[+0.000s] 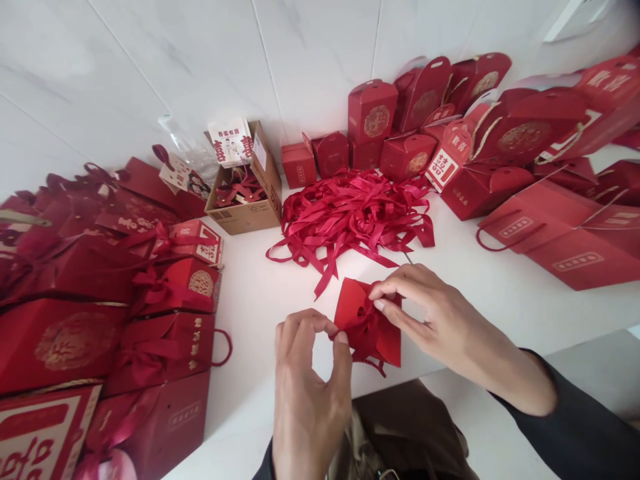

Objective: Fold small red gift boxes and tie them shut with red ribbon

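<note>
A small red gift box [387, 343] sits near the front edge of the white table, with a dark red ribbon bow [367, 321] on its top. My left hand [313, 373] is at the box's left side, thumb and forefinger pinched on the bow's ribbon. From the right, my right hand [440, 320] pinches the bow's other side near its upper edge. A red cord handle [370, 365] hangs at the box's front. Just behind lies a loose heap of cut red ribbons [357, 217].
Red boxes with bows [173, 343] are packed along the left. A cardboard carton [245, 217] holding red tags stands at the back. More red boxes [373, 117] line the tiled wall, and larger red handled boxes [570, 233] stand at the right.
</note>
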A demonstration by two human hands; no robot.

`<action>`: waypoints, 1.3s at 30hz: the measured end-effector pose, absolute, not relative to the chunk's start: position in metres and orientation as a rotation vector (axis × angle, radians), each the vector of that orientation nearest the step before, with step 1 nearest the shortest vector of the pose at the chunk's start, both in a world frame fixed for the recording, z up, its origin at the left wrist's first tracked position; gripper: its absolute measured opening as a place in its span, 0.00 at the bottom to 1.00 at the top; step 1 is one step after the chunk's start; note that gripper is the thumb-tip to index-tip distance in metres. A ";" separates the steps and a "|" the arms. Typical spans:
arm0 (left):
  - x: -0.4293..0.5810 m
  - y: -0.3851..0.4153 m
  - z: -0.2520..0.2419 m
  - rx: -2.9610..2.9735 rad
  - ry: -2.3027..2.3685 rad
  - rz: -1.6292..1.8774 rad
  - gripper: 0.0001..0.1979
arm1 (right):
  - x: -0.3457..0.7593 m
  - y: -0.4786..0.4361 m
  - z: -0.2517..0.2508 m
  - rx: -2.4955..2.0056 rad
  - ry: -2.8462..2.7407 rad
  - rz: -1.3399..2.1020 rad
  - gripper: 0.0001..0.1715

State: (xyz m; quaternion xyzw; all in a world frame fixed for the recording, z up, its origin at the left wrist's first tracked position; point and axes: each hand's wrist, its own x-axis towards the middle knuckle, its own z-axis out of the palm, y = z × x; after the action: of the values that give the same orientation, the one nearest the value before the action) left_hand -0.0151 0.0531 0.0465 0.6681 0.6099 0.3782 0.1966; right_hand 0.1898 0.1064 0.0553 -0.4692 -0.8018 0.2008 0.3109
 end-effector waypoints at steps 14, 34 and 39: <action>0.007 0.071 0.049 1.961 1.632 1.019 0.06 | 0.192 0.097 0.059 -1.356 -1.948 0.480 0.06; 0.015 0.079 0.043 2.064 1.629 0.986 0.07 | 0.192 0.103 0.057 -1.411 -1.822 0.700 0.07; 0.017 0.077 0.041 2.006 1.639 1.070 0.12 | 0.193 0.103 0.056 -1.406 -1.821 0.705 0.06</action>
State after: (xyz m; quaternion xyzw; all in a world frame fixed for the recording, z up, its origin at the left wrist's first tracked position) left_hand 0.0169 0.0766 0.0405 0.7054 0.5764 0.3764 0.1685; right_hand 0.1925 0.1026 0.0561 -0.5452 -0.7062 0.2733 0.3595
